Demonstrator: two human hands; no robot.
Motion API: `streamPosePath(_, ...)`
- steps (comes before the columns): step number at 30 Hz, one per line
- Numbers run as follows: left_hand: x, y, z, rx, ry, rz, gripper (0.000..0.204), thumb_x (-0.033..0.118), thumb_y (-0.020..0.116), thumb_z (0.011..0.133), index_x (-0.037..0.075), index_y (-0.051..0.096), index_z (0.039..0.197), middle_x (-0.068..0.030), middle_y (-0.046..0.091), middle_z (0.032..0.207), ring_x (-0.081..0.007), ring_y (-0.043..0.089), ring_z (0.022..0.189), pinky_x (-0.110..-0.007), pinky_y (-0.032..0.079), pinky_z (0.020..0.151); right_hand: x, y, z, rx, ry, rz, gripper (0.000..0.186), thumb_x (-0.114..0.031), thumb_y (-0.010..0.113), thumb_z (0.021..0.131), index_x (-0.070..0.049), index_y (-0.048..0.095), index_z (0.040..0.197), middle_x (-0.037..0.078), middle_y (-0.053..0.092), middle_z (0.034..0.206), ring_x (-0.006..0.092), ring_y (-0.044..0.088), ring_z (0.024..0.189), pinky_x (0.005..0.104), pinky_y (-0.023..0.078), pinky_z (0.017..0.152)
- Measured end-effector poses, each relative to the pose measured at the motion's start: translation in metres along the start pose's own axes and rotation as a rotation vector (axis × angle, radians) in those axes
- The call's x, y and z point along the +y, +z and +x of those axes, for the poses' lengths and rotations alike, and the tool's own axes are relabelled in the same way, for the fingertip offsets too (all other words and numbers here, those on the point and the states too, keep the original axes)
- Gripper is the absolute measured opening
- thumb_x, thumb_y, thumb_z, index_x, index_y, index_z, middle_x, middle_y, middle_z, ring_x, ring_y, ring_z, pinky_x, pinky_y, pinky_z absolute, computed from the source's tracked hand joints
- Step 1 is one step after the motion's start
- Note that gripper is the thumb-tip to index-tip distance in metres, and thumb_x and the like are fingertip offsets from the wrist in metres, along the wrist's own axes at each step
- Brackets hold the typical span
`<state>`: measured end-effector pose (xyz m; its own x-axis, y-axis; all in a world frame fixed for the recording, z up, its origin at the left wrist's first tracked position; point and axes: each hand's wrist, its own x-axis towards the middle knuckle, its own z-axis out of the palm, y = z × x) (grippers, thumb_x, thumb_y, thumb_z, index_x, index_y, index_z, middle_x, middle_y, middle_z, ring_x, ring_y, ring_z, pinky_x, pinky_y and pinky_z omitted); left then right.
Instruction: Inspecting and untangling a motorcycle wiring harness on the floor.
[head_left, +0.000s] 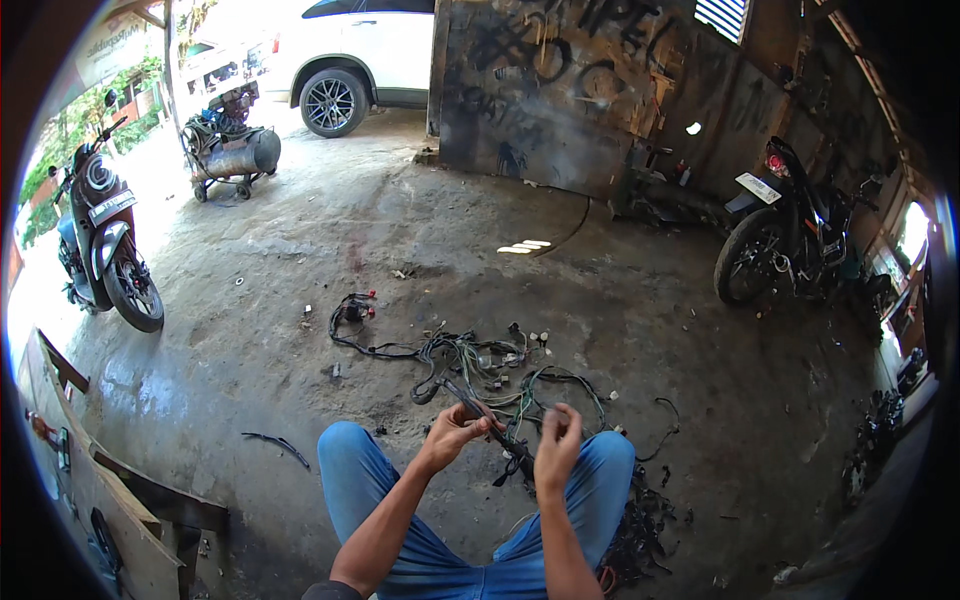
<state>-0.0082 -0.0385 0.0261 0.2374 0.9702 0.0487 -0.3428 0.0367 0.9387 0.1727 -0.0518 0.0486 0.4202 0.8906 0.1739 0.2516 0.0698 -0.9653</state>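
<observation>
A black wiring harness (516, 453) runs between my knees, and my left hand (450, 440) is closed around its thick wrapped trunk, thumb on top. Just to the right, my right hand (556, 458) is raised above my right knee with curled fingers pressed together. Its fingertips are slightly blurred, and whatever they pinch is too small to make out. Beyond my hands, the harness spreads over the floor as tangled green and black wires (527, 392) with pale connectors. One black branch (385, 350) reaches left to a cluster with red plugs (371, 312).
Black scraps (645, 525) lie beside my right knee, and a loose black strip (277, 446) is left of my left knee. A wooden bench (150, 490) stands at left. Farther off are a scooter (105, 235), an air compressor (235, 155), a white car (390, 60) and a motorcycle (790, 225).
</observation>
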Motion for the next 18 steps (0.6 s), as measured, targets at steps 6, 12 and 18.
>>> streamPosePath(6, -0.016, 0.006, 0.01, 0.088, 0.139, -0.204, 0.024, 0.026, 0.073, 0.096, 0.005, 0.065, 0.103, -0.0104, 0.075, 0.103, -0.0169, 0.068, 0.104, -0.035, 0.053, 0.09, -0.042, -0.027, -0.075, -0.853, 0.298, 0.144, 0.031, -0.019, 0.056, 0.105, 0.0, 0.059, 0.129, 0.008, 0.069, 0.103, 0.0142, 0.068, 0.091, 0.0255, 0.054, 0.069)
streamPosePath(12, -0.019, 0.022, 0.007, 0.053, 0.13, -0.129, 0.022, 0.021, 0.07, 0.098, 0.003, 0.062, 0.107, -0.0117, 0.073, 0.107, -0.0174, 0.069, 0.101, -0.033, 0.055, 0.087, 0.061, 0.031, -0.072, -0.299, 0.342, 0.358, 0.043, -0.018, 0.059, 0.104, -0.004, 0.051, 0.144, 0.013, 0.064, 0.128, 0.0168, 0.067, 0.103, 0.0285, 0.054, 0.08)
streamPosePath(18, -0.02, 0.017, -0.001, 0.176, 0.07, -0.125, 0.026, 0.027, 0.073, 0.096, 0.005, 0.062, 0.105, -0.0105, 0.074, 0.104, -0.0198, 0.07, 0.098, -0.034, 0.054, 0.084, 0.023, 0.038, -0.062, -0.299, 0.377, 0.822, 0.037, -0.019, 0.06, 0.105, -0.005, 0.056, 0.139, 0.005, 0.067, 0.125, 0.0134, 0.066, 0.104, 0.028, 0.052, 0.082)
